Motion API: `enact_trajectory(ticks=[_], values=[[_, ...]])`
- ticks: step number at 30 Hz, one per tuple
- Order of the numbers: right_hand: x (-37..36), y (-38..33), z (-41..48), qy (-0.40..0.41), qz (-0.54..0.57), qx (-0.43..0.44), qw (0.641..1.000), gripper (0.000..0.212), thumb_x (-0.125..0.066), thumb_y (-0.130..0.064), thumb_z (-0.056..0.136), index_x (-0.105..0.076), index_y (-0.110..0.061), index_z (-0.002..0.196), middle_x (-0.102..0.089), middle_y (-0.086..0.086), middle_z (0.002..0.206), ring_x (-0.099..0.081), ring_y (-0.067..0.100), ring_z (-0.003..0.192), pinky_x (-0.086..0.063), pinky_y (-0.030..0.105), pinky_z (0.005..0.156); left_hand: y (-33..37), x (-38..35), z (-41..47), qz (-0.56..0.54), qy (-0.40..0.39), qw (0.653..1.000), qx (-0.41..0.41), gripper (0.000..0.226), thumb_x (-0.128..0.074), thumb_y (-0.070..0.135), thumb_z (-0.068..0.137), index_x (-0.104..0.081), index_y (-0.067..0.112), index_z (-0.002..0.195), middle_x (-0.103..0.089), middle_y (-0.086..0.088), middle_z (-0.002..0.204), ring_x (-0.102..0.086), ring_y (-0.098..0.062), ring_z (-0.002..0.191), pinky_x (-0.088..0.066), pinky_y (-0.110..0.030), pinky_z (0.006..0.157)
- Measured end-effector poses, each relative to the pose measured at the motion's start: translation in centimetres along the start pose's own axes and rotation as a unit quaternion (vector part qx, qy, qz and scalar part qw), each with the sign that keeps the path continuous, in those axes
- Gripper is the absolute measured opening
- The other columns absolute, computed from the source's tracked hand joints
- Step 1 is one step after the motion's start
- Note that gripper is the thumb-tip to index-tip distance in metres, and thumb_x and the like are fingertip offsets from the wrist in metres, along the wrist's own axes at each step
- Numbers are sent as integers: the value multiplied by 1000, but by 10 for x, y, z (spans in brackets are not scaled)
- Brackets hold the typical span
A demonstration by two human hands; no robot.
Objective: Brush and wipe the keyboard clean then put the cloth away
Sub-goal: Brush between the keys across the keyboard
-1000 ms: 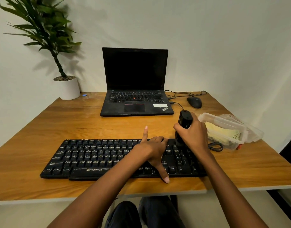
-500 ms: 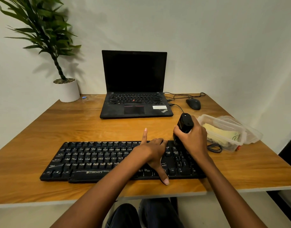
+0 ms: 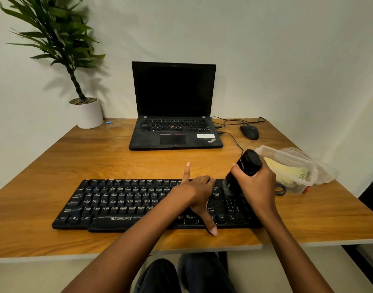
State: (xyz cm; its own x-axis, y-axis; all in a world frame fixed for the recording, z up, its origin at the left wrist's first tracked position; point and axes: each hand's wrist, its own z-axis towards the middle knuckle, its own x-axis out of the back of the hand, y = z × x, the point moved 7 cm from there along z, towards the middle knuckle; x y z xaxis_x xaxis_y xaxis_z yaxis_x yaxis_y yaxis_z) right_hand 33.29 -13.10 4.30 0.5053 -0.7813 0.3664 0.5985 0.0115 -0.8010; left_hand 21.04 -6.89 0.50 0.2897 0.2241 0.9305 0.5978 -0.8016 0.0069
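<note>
Wooden bench (image 3: 54,166) bears the keyboard (image 3: 118,204). On its right-hand keys the right grip (image 3: 255,182) wraps a tilted black brush (image 3: 250,163); the left grip (image 3: 198,193), forefinger and thumb straight, rests beside. The cloth (image 3: 287,172) lies in a clear tub (image 3: 272,153).

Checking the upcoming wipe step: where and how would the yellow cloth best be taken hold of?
Pinch the yellow cloth by its crumpled top, coming from above: it lies in the clear container, whose top is open and whose walls block its sides.
</note>
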Motion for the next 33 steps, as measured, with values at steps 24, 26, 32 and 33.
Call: enact_trajectory(ticks=[24, 26, 32, 33], values=[[0, -2, -7, -62, -54, 15, 997, 20, -71, -22, 74, -56, -10, 80, -59, 4, 70, -57, 21, 68, -46, 33, 61, -1, 0, -1, 3, -6, 1000, 6, 130, -69, 66, 66, 11, 8, 149, 5, -10, 159, 8, -22, 146, 34, -58, 96], [6, 2, -5, -65, -24, -31, 997, 18, -71, -23, 74, -59, -11, 81, -61, 3, 74, -58, 19, 72, -45, 31, 65, -1, -1, -1, 3, -7, 1000, 6, 130, -69, 66, 65, 12, 8, 149, 5, -10, 159, 8, -22, 146, 33, -58, 97], [-1, 3, -12, -114, -13, -56, 992, 17, -71, -23, 75, -60, -11, 81, -63, 1, 74, -60, 14, 72, -48, 31, 65, -1, -1, -1, -5, -7, 1000, 7, 130, -70, 66, 65, 12, 9, 149, 6, -9, 159, 9, -22, 146, 33, -58, 97], [0, 4, -9, -111, -6, -64, 992, 16, -70, -21, 75, -60, -9, 80, -62, 2, 74, -59, 14, 70, -46, 29, 63, -1, -1, -1, -4, -8, 1000, 7, 130, -70, 66, 65, 12, 9, 149, 6, -9, 159, 9, -22, 146, 33, -58, 98]])
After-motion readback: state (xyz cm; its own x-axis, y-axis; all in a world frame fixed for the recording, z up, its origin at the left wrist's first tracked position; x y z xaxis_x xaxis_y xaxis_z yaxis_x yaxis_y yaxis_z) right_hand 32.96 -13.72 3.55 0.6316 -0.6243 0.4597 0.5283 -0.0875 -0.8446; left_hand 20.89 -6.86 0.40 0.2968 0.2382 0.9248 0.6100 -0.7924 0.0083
